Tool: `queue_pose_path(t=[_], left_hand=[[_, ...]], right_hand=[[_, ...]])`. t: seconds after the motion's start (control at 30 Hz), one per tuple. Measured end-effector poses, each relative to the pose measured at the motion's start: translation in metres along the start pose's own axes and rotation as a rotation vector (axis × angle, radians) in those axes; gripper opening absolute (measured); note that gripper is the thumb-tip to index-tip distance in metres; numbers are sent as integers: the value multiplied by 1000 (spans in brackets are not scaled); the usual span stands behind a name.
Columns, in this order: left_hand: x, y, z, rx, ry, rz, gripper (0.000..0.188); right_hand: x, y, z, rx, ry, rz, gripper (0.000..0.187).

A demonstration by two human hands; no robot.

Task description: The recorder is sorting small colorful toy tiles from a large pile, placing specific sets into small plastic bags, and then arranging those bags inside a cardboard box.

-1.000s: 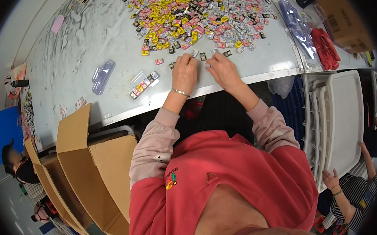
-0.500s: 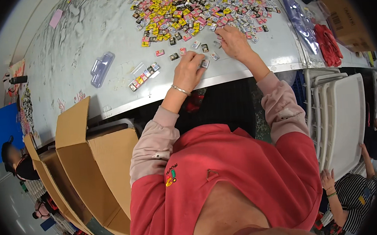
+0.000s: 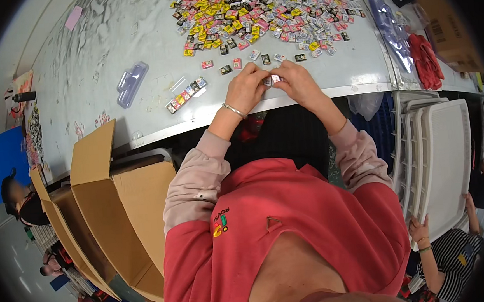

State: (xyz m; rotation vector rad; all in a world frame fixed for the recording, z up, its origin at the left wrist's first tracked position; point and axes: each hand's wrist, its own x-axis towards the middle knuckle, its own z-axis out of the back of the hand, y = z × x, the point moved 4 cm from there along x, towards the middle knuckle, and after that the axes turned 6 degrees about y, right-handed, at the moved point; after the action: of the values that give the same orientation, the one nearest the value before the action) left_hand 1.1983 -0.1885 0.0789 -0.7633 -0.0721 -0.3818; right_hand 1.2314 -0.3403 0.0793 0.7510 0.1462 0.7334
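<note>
Close to the table's front edge, my left hand (image 3: 244, 90) and my right hand (image 3: 299, 83) meet fingertip to fingertip. The left fingers pinch a small printed block (image 3: 267, 82), partly hidden. Against it, the right fingers grip a white-and-pink block (image 3: 275, 79). Just beyond my hands lies a loose row of similar blocks, among them a black one (image 3: 265, 59) and a pink one (image 3: 237, 63). To the left, a clear plastic blister tray (image 3: 200, 82) holds several blocks side by side.
A large pile of small blocks (image 3: 244, 16) covers the far table. An unfilled clear tray (image 3: 132, 84) lies left, more clear trays (image 3: 388, 25) and red gloves (image 3: 425, 62) right. Below the table stand a cardboard box (image 3: 103, 217) and white plastic trays (image 3: 442, 159), held by another person's hands (image 3: 420, 231).
My right hand has come back from the pile's near edge to my left hand, now with a block in its fingers. My left hand has shifted only slightly.
</note>
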Motion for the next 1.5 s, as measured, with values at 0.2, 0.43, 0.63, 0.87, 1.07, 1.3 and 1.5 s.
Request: queue_pose_path(t=[0.2,0.43,0.63,0.87,1.07,1.3,1.5], left_hand=[[-6,10,1,-51,-5,15,27],[-24,9,4,-50,-49,40,26],[-68,30,90,97,-232,120,27],[-97,103,130,269,-380,238,25],[-100,105,118,189,-400,287,15],[-111,62,101,512,-179,492,45],[-125,64,99,580,-201,511,57]], right_hand=[[10,4,-5,-54,100,47,24],[17,26,-13,2,33,32,16],[82,60,-52,604,264,-84,15],[171,100,-110,209,291,153,12],[175,92,-123,48,298,218,7],[139,94,-128,-98,-38,354,7],[138,88,-91,124,-133,342,13]])
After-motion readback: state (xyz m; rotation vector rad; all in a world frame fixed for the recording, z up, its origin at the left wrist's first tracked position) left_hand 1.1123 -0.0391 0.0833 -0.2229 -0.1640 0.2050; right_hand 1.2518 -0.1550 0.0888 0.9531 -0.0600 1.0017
